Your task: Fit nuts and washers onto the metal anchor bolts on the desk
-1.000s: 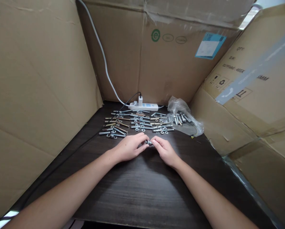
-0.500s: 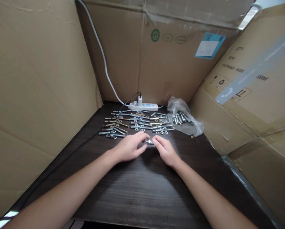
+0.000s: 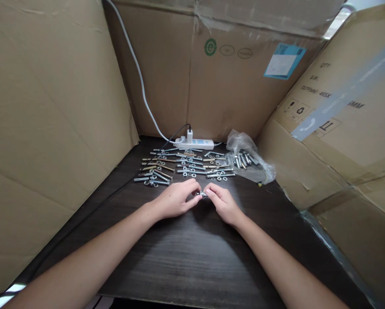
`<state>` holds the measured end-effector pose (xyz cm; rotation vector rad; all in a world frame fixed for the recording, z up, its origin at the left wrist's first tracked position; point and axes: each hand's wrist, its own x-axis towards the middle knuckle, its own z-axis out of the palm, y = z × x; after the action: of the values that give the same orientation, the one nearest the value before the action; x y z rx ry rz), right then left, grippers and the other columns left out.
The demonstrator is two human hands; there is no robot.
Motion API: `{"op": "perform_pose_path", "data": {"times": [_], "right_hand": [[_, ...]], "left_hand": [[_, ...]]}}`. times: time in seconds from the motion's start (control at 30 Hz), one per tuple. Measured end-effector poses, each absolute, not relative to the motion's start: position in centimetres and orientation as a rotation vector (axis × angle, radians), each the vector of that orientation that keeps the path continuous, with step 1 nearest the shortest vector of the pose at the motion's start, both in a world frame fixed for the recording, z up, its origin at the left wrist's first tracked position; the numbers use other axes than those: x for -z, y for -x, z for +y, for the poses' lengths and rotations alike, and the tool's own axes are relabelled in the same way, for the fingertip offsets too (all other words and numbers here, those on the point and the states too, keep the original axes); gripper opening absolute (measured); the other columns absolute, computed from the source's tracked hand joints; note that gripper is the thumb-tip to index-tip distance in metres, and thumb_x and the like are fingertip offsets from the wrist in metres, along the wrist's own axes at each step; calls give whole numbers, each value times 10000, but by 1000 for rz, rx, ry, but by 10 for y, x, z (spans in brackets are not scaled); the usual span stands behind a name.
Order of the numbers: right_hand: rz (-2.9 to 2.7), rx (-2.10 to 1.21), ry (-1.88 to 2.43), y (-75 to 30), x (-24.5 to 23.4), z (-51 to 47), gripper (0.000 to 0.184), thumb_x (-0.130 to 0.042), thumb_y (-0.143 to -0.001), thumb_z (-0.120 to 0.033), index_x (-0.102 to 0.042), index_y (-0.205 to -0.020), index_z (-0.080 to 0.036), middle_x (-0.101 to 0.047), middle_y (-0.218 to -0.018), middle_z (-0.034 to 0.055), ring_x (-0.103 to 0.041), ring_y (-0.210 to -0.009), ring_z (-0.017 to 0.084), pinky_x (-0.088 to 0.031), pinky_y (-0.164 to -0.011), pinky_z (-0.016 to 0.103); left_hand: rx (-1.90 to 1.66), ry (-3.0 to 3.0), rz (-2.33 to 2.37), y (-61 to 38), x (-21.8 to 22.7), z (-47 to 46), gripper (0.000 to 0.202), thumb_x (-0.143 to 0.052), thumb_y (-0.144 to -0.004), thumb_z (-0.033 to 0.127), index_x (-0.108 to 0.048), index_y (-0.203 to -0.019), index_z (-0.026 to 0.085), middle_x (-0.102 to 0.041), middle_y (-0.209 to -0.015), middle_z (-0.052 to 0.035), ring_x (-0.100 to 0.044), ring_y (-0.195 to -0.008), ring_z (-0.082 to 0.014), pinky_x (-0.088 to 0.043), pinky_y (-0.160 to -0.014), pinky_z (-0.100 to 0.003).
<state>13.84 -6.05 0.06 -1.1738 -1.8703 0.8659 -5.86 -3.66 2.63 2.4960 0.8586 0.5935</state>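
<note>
Above the dark tabletop, a small silvery bolt (image 3: 203, 194) with a nut on it lies between my hands. My right hand (image 3: 225, 204) is closed, pinching one end of the bolt between thumb and index finger. From the other side, my left hand (image 3: 178, 198) curves in, its thumb and forefinger closed on the nut end. The fingers cover much of the bolt. Just beyond my hands, loose bolts and metal tubes (image 3: 189, 172) lie in rows, with nuts and washers (image 3: 219, 178) among them.
A clear plastic bag (image 3: 262, 171) holding several bolts (image 3: 244, 159) lies at the back right. A white power strip (image 3: 198, 143) with a plugged-in adapter sits at the back. A black cable (image 3: 115, 194) crosses the left side. Cardboard walls (image 3: 163, 86) enclose the table (image 3: 192, 266).
My left thumb and forefinger have come together onto the nut end of the bolt; they were spread apart around it before. My right hand keeps its pinch.
</note>
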Motion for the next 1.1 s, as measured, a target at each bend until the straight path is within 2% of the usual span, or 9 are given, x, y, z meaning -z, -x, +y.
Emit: {"op": "perform_pose_path", "data": {"times": [0.2, 0.47, 0.7, 0.93, 1.1], "right_hand": [[-1869, -868, 1196, -138, -3, -61, 282, -384, -926, -376, -497, -748, -188, -471, -655, -23, -432, -635, 128, -342, -630, 243], [-1881, -872, 1250, -138, -1, -60, 385, -361, -929, -411, -368, -612, -192, -366, -593, -31, -357, -572, 116, -301, -566, 245], [-1892, -869, 1233, -137, 1, -60, 331, -371, -927, -385, -415, -663, -191, -403, -616, -34, -389, -599, 117, -310, -585, 240], [-1929, -873, 1212, -139, -2, -59, 180, -411, -889, -282, -500, -763, -190, -480, -662, -30, -434, -630, 126, -335, -610, 242], [-1961, -644, 1224, -143, -5, -56, 149, -468, -875, -284, -559, -805, -189, -552, -779, 16, -498, -708, 154, -375, -667, 266]], "left_hand": [[-592, -2509, 842, 57, -28, -39, 91, -449, -893, 255, -507, -943, 204, -525, -909, -9, -523, -730, -121, -419, -621, -221], [-568, -2572, 831, 57, -29, -37, 113, -447, -889, 261, -517, -961, 208, -516, -915, -8, -528, -716, -119, -423, -630, -232], [-571, -2452, 864, 58, -28, -36, 173, -411, -930, 335, -521, -994, 218, -569, -918, -6, -551, -814, -146, -439, -744, -263], [-595, -2437, 900, 58, -26, -36, 151, -427, -914, 293, -519, -1002, 213, -574, -936, -16, -551, -802, -148, -443, -716, -261], [-654, -2430, 1011, 61, -23, -31, 154, -461, -889, 292, -522, -1008, 216, -574, -928, -8, -547, -762, -143, -435, -665, -256]]}}
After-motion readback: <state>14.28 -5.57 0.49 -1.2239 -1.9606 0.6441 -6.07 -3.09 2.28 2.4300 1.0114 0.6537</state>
